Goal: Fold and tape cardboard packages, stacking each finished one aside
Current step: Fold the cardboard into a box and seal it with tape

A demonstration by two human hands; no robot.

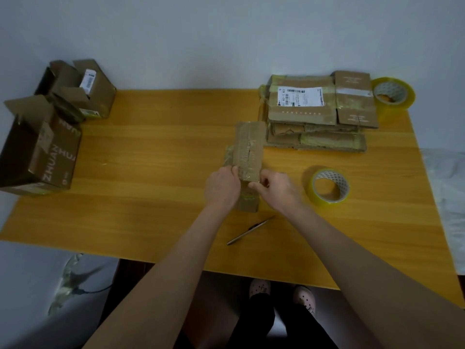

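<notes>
Cardboard package [247, 149] flat on yellow table [151, 197]; left hand [221, 187] and right hand [275, 188] pinch its near end, forearms extended. Pale wall [201, 34] behind.

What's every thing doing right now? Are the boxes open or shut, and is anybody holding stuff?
Folded package: flat on the table, taped, held by both hands.
Left hand: pinches the package.
Right hand: pinches the package.
Pile of packages: flat, taped, stacked.
Big box: flaps open.
Small box: flaps open.
Near tape roll: untouched.
Far tape roll: untouched, beside the pile.
Pen: lying loose.
</notes>
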